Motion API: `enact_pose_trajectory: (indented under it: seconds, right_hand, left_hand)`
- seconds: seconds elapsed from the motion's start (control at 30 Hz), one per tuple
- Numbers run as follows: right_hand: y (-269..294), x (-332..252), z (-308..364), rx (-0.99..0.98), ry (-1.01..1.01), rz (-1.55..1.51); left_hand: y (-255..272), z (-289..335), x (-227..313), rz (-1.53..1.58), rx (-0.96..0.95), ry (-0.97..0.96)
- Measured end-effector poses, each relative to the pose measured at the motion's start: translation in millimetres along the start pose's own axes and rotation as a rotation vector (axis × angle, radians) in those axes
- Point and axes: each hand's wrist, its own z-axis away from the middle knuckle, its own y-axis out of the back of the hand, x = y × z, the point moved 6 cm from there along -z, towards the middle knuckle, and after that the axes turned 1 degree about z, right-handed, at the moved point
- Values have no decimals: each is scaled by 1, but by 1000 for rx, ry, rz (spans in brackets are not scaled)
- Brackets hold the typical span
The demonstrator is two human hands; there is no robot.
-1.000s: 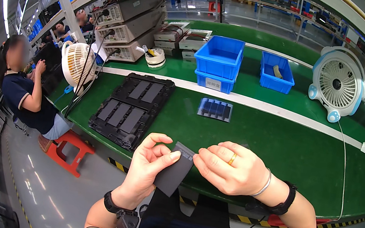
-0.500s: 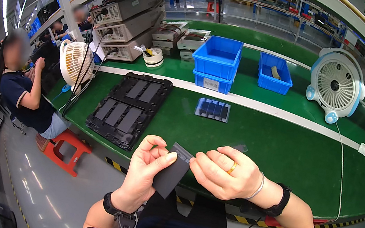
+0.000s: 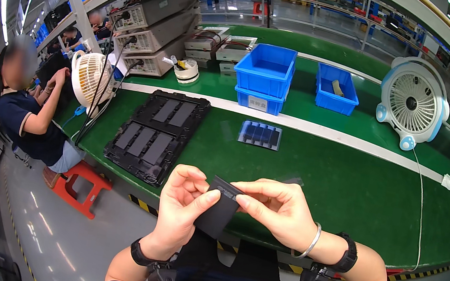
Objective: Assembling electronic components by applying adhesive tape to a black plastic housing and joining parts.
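A flat, dark grey rectangular pack (image 3: 217, 213) with pale print near its upper edge is held in my left hand (image 3: 183, 198), thumb across its face. The thumb and forefinger of my right hand (image 3: 276, 207) pinch together at the pack's upper right corner. Whether they also grip a thin film there cannot be made out. To the left on the green bench lies a black plastic tray (image 3: 145, 119) with several similar flat packs (image 3: 142, 142) in its pockets. Beyond my hands rests a small shiny sheet with dark blue strips (image 3: 260, 135).
Two stacked blue bins (image 3: 263, 79) and a lower blue bin (image 3: 336, 89) stand at the back. A white-and-blue fan (image 3: 413, 104) is at right, its cord crossing the bench (image 3: 360, 179). Another fan (image 3: 92, 79) stands at left, near a seated person (image 3: 35, 110) on a red stool (image 3: 79, 185).
My right hand has turned from curled fingers beside the pack to a thumb-and-forefinger pinch at its corner. The pack has shifted slightly right. The co-worker's hands have moved toward the left fan.
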Motion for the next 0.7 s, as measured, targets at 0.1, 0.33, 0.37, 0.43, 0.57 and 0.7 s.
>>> enact_pose_trajectory:
  seconds: [0.1, 0.33, 0.37, 0.43, 0.57, 0.7]
  right_hand:
    - [-4, -9, 2, -38, 97, -55]
    - [-1, -8, 4, -13, 171, -85]
    - [0, -11, 5, 7, 224, -18]
    - [2, -15, 7, 66, 314, 95]
    - [3, -18, 8, 37, 465, 235]
    - [10, -2, 2, 140, 205, -106]
  left_hand:
    - [2, -1, -13, 233, -42, 222]
    - [-10, 5, -23, 438, -95, 444]
    - [-9, 6, -25, 447, -85, 459]
    - [-9, 7, -27, 462, -74, 460]
    - [-7, 6, -29, 478, -21, 451]
    - [-6, 3, -23, 405, -36, 374]
